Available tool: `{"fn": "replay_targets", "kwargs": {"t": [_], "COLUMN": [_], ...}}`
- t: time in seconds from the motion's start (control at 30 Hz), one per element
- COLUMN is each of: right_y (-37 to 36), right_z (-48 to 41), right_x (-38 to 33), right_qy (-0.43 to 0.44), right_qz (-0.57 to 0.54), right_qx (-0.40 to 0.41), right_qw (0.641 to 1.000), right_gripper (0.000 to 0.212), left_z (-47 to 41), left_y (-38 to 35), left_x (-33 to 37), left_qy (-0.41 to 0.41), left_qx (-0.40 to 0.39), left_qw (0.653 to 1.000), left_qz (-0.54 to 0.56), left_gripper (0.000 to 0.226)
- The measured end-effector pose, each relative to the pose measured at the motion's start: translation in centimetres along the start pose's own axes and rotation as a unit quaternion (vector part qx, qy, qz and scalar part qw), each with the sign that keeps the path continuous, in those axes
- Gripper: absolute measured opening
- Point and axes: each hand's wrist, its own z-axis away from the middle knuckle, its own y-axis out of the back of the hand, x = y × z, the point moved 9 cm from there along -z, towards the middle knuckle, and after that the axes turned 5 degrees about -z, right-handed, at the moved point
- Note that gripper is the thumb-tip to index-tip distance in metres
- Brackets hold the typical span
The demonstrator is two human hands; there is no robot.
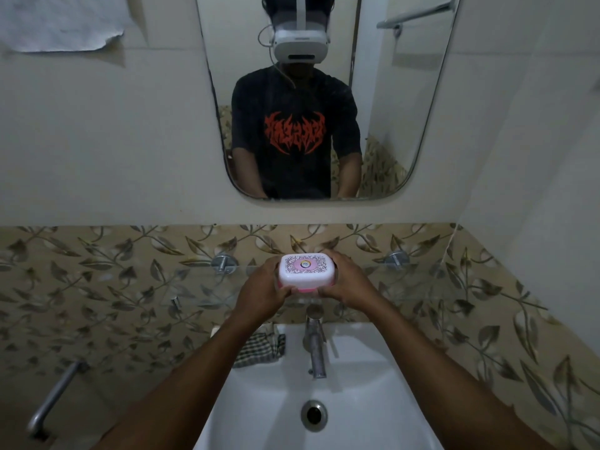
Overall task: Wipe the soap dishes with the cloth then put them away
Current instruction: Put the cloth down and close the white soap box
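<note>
Head view: both arms reached forward over the sink (256,404). The left hand (261,287) and the right hand (347,284) held the dish (306,269) between them, one at each end. The fingers (288,290) of each hand were curled round the dish's ends, with the thumbs pressed against its near side. The dish was closed, with a white lid bearing a dark scroll pattern and a round pink emblem, and a pink base showing along its lower edge. It sat level, above the tap (314,347) and in front of the leaf-patterned tiles. It was level with a glass shelf (156,284) fixed to the wall by metal brackets, but whether it touched the shelf could not be told. The cloth (259,350), checked dark and pale, lay bunched on the sink's back left corner, just left of the tap and well below the dish. The drain (314,415) lay in the basin, nearer than the tap. A metal rail (53,401) was mounted on the wall at lower left. Above the tiles hung a mirror (393,102), which reflected a person in a black shirt with a red print and a white headset.
</note>
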Motion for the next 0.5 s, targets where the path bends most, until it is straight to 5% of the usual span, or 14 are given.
{"fn": "replay_targets", "kwargs": {"t": [0.4, 0.5], "right_y": [0.8, 1.5], "right_z": [0.9, 1.8], "right_x": [0.2, 0.0], "right_qy": [-0.023, -0.050], "right_qz": [0.025, 0.057], "right_qx": [0.033, 0.079], "right_qw": [0.999, 0.994], "right_gripper": [0.071, 0.073], "left_z": [0.6, 2.1], "left_y": [0.2, 2.0], "left_x": [0.1, 0.6], "left_qy": [-0.006, -0.011], "left_qx": [0.001, 0.054], "left_qw": [1.000, 0.998], "left_qz": [-0.026, -0.033], "left_gripper": [0.061, 0.054]}}
